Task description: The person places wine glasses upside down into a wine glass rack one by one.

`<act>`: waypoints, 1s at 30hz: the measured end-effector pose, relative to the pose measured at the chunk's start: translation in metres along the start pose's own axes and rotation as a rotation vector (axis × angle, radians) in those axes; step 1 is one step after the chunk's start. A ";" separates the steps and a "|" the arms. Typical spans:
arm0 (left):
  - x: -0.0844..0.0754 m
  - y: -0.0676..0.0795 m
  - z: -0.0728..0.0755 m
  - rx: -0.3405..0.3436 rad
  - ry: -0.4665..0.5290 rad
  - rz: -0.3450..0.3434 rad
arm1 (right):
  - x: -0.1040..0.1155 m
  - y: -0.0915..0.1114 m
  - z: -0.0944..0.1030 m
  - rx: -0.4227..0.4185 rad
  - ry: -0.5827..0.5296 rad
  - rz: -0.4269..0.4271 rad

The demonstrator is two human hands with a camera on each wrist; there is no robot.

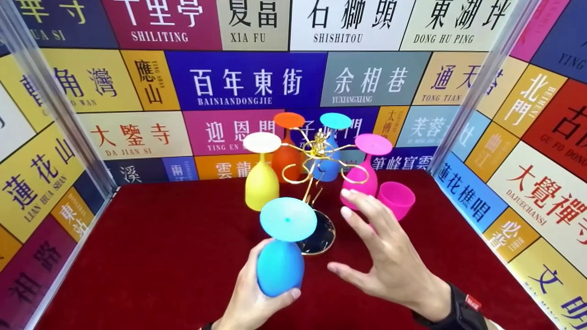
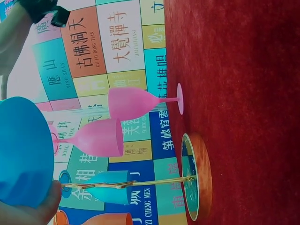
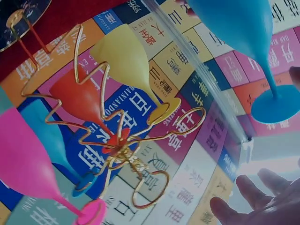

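Note:
My left hand (image 1: 257, 284) grips a blue goblet (image 1: 280, 268) by its bowl, upside down with the foot uppermost, in front of a gold wire glass rack (image 1: 317, 149). In the left wrist view the same bowl hides most of that hand. To the right of the goblet, my right hand (image 1: 390, 247) is raised with fingers spread and holds nothing. From the rack hang a yellow goblet (image 1: 262, 188), an orange goblet (image 1: 286, 158), another blue goblet (image 1: 326, 160) and a pink goblet (image 1: 362, 178), all inverted.
A second pink goblet (image 2: 131, 103) stands upright on the dark red tablecloth (image 1: 160, 256), right of the rack. The rack's round black base (image 1: 321, 233) rests on the cloth. Panels with printed place names (image 1: 247, 80) enclose the back and sides.

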State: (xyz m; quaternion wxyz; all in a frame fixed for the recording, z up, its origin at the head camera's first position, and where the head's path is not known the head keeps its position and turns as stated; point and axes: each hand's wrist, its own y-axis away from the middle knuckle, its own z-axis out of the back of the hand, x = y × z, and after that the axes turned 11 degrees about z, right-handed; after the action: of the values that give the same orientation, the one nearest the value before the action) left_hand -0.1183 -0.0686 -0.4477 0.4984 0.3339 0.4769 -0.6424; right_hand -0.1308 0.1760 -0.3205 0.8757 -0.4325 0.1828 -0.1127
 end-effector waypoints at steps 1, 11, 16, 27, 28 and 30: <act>0.000 0.000 0.000 -0.009 0.006 0.008 | 0.000 0.003 0.000 -0.006 -0.006 -0.007; -0.002 -0.013 0.008 -0.061 0.079 0.039 | 0.005 0.042 -0.010 0.016 0.010 -0.112; -0.002 -0.027 0.017 -0.088 0.200 0.050 | 0.009 0.057 -0.010 0.060 0.007 -0.143; -0.001 -0.070 0.020 -0.177 0.208 0.102 | 0.012 0.075 -0.010 0.102 0.016 -0.178; 0.000 -0.073 0.019 -0.178 0.203 0.108 | 0.013 0.075 -0.010 0.105 0.016 -0.182; 0.001 -0.079 0.017 -0.181 0.188 0.122 | 0.013 0.077 -0.010 0.109 0.016 -0.187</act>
State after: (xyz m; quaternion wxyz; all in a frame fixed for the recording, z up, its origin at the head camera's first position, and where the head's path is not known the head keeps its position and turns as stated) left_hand -0.1935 -0.0809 -0.4214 0.5177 0.3747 0.5561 -0.5314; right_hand -0.1199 0.2104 -0.3901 0.8821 -0.3984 0.1421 -0.2072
